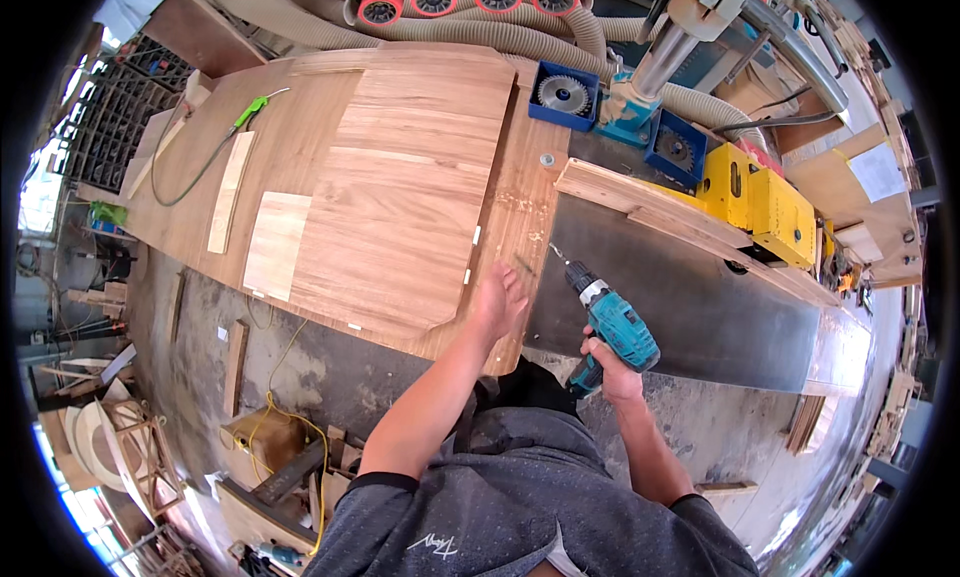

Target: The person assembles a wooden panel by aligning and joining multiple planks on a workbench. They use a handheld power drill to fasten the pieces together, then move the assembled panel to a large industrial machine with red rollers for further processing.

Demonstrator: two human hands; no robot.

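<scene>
Wooden panel (400, 187) edge under our flat, open left hand (497, 302); our right hand (612, 369) grips the teal drill (610, 322) beside the grey machine table (690, 307)

The right hand (612, 369) covers the handle of the teal drill (610, 322), so its grip there cannot be made out. The drill's bit tip (553, 248) is too thin to read. The small pieces (524, 264) beside the left hand (498, 302) are too small to identify.

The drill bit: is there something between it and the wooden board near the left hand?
Nothing visible. The drill in the right hand points its bit at the board edge; the left hand lies flat beside that path, not across it.
</scene>
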